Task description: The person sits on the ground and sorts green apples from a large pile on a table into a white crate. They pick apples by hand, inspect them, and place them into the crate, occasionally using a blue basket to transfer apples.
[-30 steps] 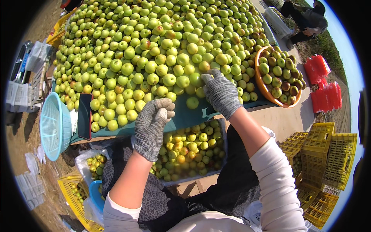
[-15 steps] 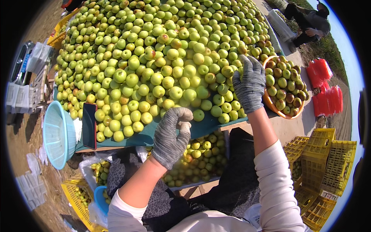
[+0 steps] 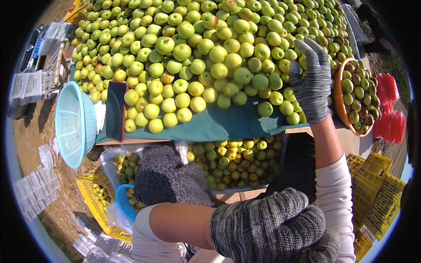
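A large heap of round, yellow-green jujubes (image 3: 184,52), some blushed brown, covers the table in front of me. My right hand (image 3: 310,81), in a grey knitted glove, reaches over the heap's right part with its fingers stretched and apart, open and holding nothing. My left hand (image 3: 267,223), gloved alike, is close to me at the lower middle, its back turned up and its fingers bent rightward in front of my right sleeve (image 3: 332,197). Its palm and fingertips are hidden, so anything in its grip cannot be seen.
An orange basket (image 3: 340,98) of browner fruit stands right. At the table's left edge are a phone (image 3: 116,111) and a light-blue colander (image 3: 70,127). More jujubes (image 3: 237,164) fill a container below the edge. Yellow crates (image 3: 372,175) stack at right; red bags (image 3: 389,127) lie beyond.
My left hand has left the heap's front edge and come back toward me, down and rightward. My right hand stays over the heap's right part, its fingers more spread. The view has shifted.
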Action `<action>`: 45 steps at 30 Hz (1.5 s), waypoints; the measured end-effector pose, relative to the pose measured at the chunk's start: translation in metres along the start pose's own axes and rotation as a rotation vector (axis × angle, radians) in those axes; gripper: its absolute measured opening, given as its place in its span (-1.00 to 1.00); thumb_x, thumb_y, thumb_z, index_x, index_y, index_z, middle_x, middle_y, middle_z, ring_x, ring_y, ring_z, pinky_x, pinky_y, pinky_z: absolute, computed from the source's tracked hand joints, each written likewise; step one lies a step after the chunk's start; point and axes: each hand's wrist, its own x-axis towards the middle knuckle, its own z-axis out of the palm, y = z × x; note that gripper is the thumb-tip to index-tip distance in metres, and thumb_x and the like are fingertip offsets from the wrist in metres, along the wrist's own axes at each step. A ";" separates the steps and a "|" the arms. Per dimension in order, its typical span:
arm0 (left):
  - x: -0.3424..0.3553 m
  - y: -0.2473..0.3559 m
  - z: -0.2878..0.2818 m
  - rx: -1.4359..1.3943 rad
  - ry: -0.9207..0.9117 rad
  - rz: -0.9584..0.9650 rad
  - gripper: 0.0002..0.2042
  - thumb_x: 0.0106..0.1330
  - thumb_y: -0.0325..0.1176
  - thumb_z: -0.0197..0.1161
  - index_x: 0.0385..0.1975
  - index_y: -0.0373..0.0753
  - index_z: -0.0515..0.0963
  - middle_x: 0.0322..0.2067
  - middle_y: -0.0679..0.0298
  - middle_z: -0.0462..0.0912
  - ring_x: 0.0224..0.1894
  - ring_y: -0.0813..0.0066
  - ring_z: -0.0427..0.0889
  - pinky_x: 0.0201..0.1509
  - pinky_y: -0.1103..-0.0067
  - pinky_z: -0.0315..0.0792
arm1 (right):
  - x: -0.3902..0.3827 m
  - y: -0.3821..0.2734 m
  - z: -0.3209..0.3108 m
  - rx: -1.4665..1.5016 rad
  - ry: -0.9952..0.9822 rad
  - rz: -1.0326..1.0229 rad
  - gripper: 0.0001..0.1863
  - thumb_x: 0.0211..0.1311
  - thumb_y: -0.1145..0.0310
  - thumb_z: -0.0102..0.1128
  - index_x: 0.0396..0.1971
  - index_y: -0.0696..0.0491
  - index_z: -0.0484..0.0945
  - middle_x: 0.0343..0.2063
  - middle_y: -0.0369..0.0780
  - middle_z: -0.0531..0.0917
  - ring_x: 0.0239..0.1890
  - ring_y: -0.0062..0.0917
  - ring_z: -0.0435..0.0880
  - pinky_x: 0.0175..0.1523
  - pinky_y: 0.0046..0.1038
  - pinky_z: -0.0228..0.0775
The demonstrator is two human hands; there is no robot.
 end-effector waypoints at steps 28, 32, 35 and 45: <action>-0.001 -0.164 -0.019 0.577 0.093 -0.197 -0.74 0.10 -0.38 0.23 -0.18 -0.14 0.49 -0.42 0.27 0.58 -0.44 0.30 0.58 -0.34 0.42 0.49 | 0.102 0.004 0.075 -0.256 -0.795 0.133 -0.56 0.05 0.14 0.33 -0.08 0.00 0.50 -0.28 -0.07 0.60 -0.18 -0.17 0.60 -0.07 -0.18 0.46; 0.008 -0.169 -0.027 0.291 0.222 -0.362 -0.76 0.16 -0.48 0.22 -0.16 -0.17 0.49 -0.41 0.29 0.61 -0.46 0.45 0.62 -0.34 0.56 0.53 | 0.091 0.004 0.082 -0.276 -0.693 0.180 -0.47 -0.04 0.09 0.39 -0.09 0.02 0.46 -0.21 -0.08 0.56 -0.14 -0.20 0.59 -0.05 -0.21 0.47; 0.008 -0.170 -0.029 0.068 0.322 -0.572 -0.79 0.21 -0.51 0.19 -0.15 -0.24 0.47 -0.43 0.34 0.58 -0.43 0.59 0.57 -0.33 0.63 0.50 | 0.088 0.005 0.089 -0.241 -0.606 0.241 -0.62 -0.07 0.24 0.34 -0.22 0.03 0.48 -0.28 -0.11 0.56 -0.19 -0.23 0.59 -0.09 -0.23 0.47; 0.003 -0.182 -0.038 -0.335 0.686 -0.722 -0.58 0.29 -0.55 0.08 0.14 -0.26 0.23 -0.17 0.26 0.43 -0.30 0.63 0.45 -0.19 0.71 0.44 | 0.110 -0.069 0.084 0.095 -0.478 -0.184 -0.67 0.16 0.37 0.04 -0.05 -0.06 0.54 -0.03 -0.22 0.59 -0.18 -0.28 0.65 -0.11 -0.31 0.53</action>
